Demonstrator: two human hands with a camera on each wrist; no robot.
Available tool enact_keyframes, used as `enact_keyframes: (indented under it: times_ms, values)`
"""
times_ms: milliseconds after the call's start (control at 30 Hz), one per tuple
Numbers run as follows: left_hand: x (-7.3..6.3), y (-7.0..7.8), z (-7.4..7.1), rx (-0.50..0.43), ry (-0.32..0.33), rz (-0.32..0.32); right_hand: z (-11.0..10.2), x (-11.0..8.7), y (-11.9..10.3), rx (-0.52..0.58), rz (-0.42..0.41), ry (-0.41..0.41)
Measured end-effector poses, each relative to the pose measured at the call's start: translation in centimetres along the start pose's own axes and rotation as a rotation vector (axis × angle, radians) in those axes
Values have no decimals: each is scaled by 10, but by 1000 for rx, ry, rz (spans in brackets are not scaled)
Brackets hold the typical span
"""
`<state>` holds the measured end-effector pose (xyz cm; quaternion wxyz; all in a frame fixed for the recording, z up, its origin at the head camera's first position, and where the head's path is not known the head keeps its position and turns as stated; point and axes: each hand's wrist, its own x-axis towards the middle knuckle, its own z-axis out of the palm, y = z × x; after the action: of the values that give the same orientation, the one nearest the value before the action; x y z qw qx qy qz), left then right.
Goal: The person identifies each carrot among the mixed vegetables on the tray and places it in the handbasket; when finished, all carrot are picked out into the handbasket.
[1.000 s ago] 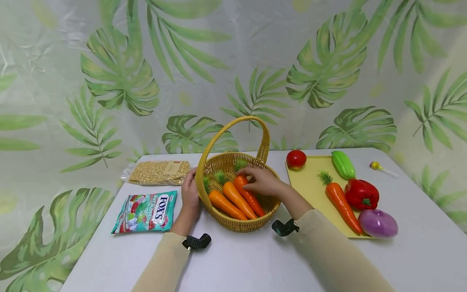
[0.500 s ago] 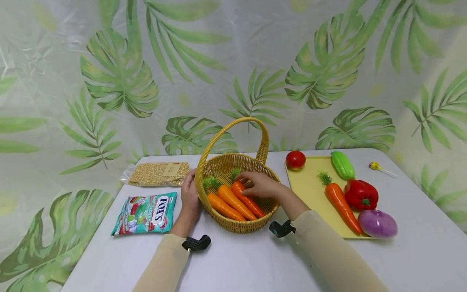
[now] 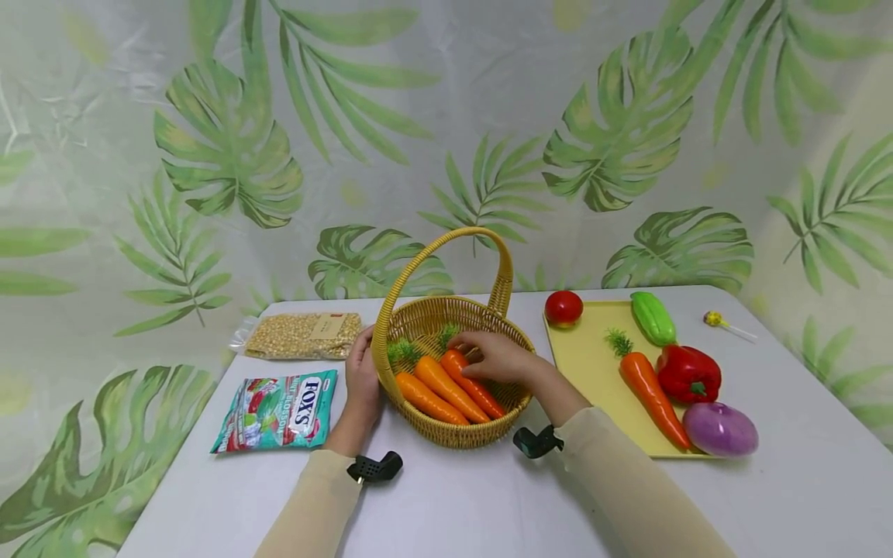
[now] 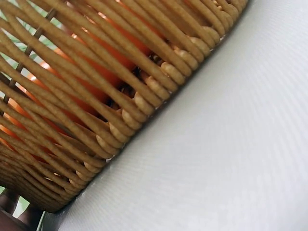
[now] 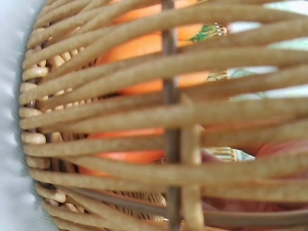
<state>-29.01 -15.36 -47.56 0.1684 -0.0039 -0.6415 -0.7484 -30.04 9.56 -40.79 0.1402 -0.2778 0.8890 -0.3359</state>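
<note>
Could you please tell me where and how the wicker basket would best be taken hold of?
Probably by the top of its handle, coming straight down from above: it arches high over the middle of the basket, is slim enough to close around, and stands well above the carrots.

Left forearm [image 3: 310,496], beige sleeve, reaches forward, leaning slightly right. Left hand [image 3: 363,376] on edge, fingers pointing away from body, tips mostly hidden. Right forearm [image 3: 628,477], same sleeve, slants forward and left. Right hand [image 3: 494,358] back up, fingers bent, thumb beneath; pinch or not, can't tell.
</note>
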Motion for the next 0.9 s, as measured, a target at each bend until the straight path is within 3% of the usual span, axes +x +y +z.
enact_keyframes:
  times_ms: [167, 367, 600, 900]
  values:
    - [-1, 1, -1, -4, -5, -8, 2, 0, -1, -49, -13, 24]
    - [0, 1, -2, -10, -6, 6, 1, 0, -2, -151, -62, 130]
    - [2, 1, -1, -17, 0, 9, 2, -9, -6, -160, -78, 354]
    - [1, 1, 2, -33, -5, 12, 5, -23, -2, -46, -127, 673]
